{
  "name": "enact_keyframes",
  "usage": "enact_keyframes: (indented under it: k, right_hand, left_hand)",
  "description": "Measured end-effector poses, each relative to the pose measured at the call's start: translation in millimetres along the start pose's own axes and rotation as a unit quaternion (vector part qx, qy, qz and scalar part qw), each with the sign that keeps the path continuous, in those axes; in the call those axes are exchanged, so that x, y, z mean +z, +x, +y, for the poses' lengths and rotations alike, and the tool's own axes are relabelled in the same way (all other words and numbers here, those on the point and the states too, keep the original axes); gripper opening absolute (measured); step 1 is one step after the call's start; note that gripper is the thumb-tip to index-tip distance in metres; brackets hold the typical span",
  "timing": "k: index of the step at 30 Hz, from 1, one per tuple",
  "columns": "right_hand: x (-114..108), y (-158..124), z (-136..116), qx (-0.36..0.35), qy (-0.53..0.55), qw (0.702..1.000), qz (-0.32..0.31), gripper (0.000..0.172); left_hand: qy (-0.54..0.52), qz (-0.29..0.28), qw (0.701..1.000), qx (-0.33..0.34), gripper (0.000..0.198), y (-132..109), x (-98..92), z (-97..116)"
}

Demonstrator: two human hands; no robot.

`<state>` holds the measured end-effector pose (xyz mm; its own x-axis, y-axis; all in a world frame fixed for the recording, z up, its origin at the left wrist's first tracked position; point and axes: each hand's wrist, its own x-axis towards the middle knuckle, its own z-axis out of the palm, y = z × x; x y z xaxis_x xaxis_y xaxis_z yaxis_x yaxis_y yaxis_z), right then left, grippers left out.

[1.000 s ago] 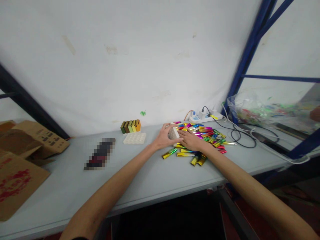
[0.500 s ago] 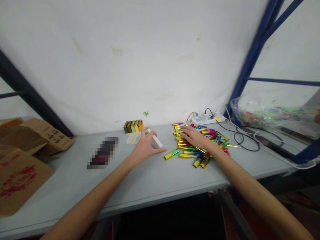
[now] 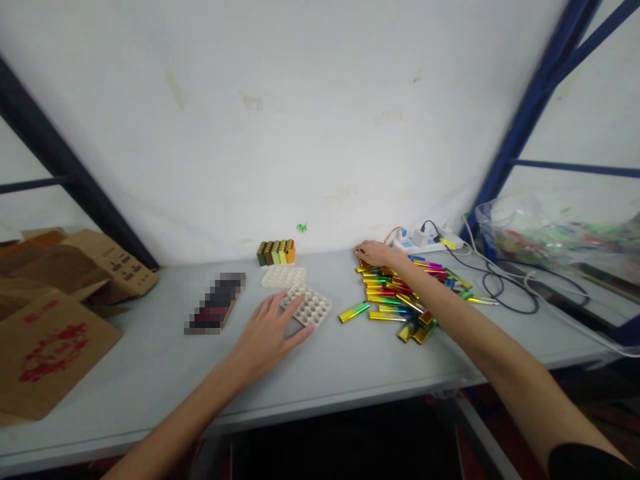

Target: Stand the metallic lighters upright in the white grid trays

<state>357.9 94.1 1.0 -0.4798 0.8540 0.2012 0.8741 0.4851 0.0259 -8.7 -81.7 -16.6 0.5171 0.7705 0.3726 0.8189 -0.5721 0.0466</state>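
A white tray with rows of holes (image 3: pixel 313 308) lies flat on the table. My left hand (image 3: pixel 267 333) holds it at the left, index finger over the top and thumb along the near edge. To the right spreads a pile of shiny gold and multicoloured lighter casings (image 3: pixel 385 293). My right hand (image 3: pixel 373 253) is at the far left corner of that pile, fingers curled down on gold casings; their tips are partly hidden. Behind the tray lies a second, pale tray (image 3: pixel 283 277). Near the wall stands a block of upright casings (image 3: pixel 276 253), green, brown, yellow and orange.
A dark, pixelated flat object (image 3: pixel 217 303) lies left of the trays. Open cardboard boxes (image 3: pixel 65 347) fill the table's left end. Behind the pile sits a white power strip (image 3: pixel 425 240) with black cables (image 3: pixel 493 280). A clear plastic bag (image 3: pixel 525 227) lies by the blue frame (image 3: pixel 525 113).
My left hand has lowered the holed tray from a tilted position to flat on the table. My right hand has moved to the pile's far left corner, its fingers now curled.
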Motion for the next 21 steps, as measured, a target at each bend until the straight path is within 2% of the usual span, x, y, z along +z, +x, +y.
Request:
enact_keyframes:
  k: [3, 7, 12, 16, 21]
  right_hand:
    - [6.8, -7.3, -0.1, 0.010, 0.003, 1.000, -0.022, 0.036]
    - [-1.7, -28.1, 0.2, 0.005, 0.015, 0.999, -0.032, 0.040]
    - [-18.0, -53.2, -3.7, 0.004, 0.069, 0.997, -0.023, 0.047]
    - [-14.4, -64.0, -5.7, 0.004, 0.059, 0.998, 0.014, 0.047]
    - [-7.5, -70.8, -5.7, 0.017, 0.052, 0.998, 0.037, 0.046]
  left_hand:
    - [0.007, 0.001, 1.000, 0.003, 0.054, -6.9, -2.6, -6.3]
    - [0.008, -0.002, 1.000, -0.002, 0.050, -2.8, -3.7, -15.6]
    - [-0.022, 0.017, 0.999, 0.027, 0.048, 21.8, 0.9, -28.7]
    - [-0.034, 0.016, 0.998, 0.049, 0.052, 43.5, 10.5, -36.4]
    - [0.002, -0.012, 1.000, 0.008, 0.056, 56.9, 24.6, -33.7]
